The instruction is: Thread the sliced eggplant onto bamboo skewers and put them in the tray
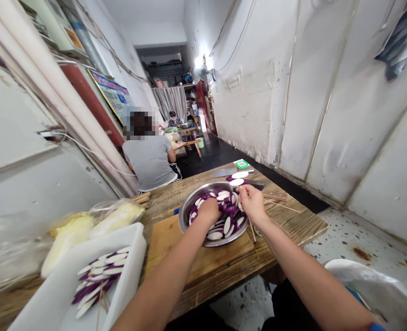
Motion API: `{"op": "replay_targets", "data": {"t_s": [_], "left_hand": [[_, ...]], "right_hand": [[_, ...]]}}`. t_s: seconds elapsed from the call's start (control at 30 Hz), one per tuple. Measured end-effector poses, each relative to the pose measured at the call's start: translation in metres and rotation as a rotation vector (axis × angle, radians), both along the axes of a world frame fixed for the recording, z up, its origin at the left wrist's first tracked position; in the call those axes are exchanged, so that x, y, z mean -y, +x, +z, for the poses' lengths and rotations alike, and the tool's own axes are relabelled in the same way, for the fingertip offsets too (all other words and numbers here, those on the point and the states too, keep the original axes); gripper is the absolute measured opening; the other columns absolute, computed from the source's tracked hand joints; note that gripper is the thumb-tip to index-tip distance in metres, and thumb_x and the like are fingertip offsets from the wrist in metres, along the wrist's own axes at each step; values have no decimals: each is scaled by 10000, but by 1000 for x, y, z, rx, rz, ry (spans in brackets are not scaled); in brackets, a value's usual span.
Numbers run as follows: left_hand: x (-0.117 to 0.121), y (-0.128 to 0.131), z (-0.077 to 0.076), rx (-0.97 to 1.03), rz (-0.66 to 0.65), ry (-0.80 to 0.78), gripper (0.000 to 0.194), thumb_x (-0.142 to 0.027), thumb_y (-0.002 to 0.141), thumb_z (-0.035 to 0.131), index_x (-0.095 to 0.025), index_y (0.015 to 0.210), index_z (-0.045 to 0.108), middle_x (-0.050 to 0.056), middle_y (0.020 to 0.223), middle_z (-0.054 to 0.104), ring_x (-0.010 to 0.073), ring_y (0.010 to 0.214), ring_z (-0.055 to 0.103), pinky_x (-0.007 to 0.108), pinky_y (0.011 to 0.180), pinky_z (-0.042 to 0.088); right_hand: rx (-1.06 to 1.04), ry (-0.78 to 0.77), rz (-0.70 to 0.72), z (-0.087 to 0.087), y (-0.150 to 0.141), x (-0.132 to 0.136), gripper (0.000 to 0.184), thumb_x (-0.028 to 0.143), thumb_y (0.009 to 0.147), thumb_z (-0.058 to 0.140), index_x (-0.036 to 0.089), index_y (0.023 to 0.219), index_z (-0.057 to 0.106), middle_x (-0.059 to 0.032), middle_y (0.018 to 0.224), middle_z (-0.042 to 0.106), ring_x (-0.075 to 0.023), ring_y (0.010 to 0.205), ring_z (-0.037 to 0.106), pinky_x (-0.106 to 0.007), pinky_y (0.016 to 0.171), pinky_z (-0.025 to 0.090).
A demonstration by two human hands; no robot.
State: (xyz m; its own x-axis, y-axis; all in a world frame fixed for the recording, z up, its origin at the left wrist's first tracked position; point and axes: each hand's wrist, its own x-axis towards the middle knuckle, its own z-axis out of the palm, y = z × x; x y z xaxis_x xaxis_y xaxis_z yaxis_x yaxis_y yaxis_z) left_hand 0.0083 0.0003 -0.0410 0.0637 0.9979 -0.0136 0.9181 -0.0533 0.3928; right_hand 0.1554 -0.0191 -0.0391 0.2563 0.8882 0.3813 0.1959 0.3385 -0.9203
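Left hand (209,211) inside bowl (184,215), right hand (252,201) alongside (curled)

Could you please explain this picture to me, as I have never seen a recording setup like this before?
Certainly. There is no machine here: a person works with two bare hands, and a camera worn on the head looks forward and down past the forearms. On the wooden table lies a cutting board, with a metal bowl of eggplant slices on it. The left hand reaches into the bowl, its fingertips hidden. The right hand is at the bowl's right side; what it grips is too small to tell. Beyond the bowl lies a cleaver, and thin sticks lie to the right. At the left, a white tub holds more eggplant slices.
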Motion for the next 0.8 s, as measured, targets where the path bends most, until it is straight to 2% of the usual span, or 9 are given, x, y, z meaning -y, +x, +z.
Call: {"op": "replay_targets", "data": {"t_s": [0.13,0.27,0.3,0.37,0.47,0.57,0.63,0.7,0.8], "left_hand": [[-5,0,-7,96,-80,-122,220,-9,445,674,-175,470,532,99,638,613,274,822,592,303,756,403],[-9,-13,-2,304,-82,-156,92,-120,557,673,-164,559,593,32,575,581,200,695,582,262,671,425],[-9,-16,0,402,-60,-177,49,-152,606,657,-157,641,622,30,606,593,179,654,574,254,632,432],[-9,-19,4,634,12,-237,141,-181,687,613,-148,823,633,29,663,609,147,591,559,248,575,443],[-7,-18,9,995,153,-319,264,-102,719,577,-141,980,580,25,688,608,129,577,572,269,604,484],[-9,-18,11,1261,282,-283,329,24,669,583,-120,965,573,35,709,613,123,628,599,278,686,505],[-13,-20,12,1355,342,-199,277,53,662,582,-106,889,591,45,704,612,121,651,606,264,712,508],[-18,-23,13,1466,367,-139,218,62,691,552,-98,832,594,52,708,613,118,673,611,249,731,513],[-23,-27,15,1715,381,-183,232,90,734,477,-89,840,580,66,755,619,120,737,621,236,757,520]], "right_hand": [[84,16,0,-2,1,-2,236,298,788,423,162,704,596,8,484,537,-124,469,487,-214,481,346],[146,33,12,-2,1,-1,245,279,800,407,167,690,595,-1,503,555,-131,496,508,-213,490,346],[167,39,17,-2,1,-1,247,277,803,404,169,691,596,-2,504,557,-131,498,509,-213,490,344],[210,47,37,-2,1,0,249,273,805,405,170,689,599,-1,502,556,-130,496,509,-211,490,342],[249,47,79,-1,1,1,242,266,803,409,169,690,600,5,493,546,-124,484,498,-209,485,339],[261,38,115,1,1,2,246,276,802,414,171,654,579,12,471,519,-117,459,471,-208,472,331],[253,34,152,2,1,2,249,289,800,419,173,632,561,21,455,494,-110,441,445,-208,463,326],[213,15,211,4,2,3,235,304,792,429,171,647,558,33,439,467,-101,418,413,-206,443,312],[127,-93,334,11,1,10,226,328,775,447,162,671,561,58,397,415,-85,365,343,-202,396,262]]}}
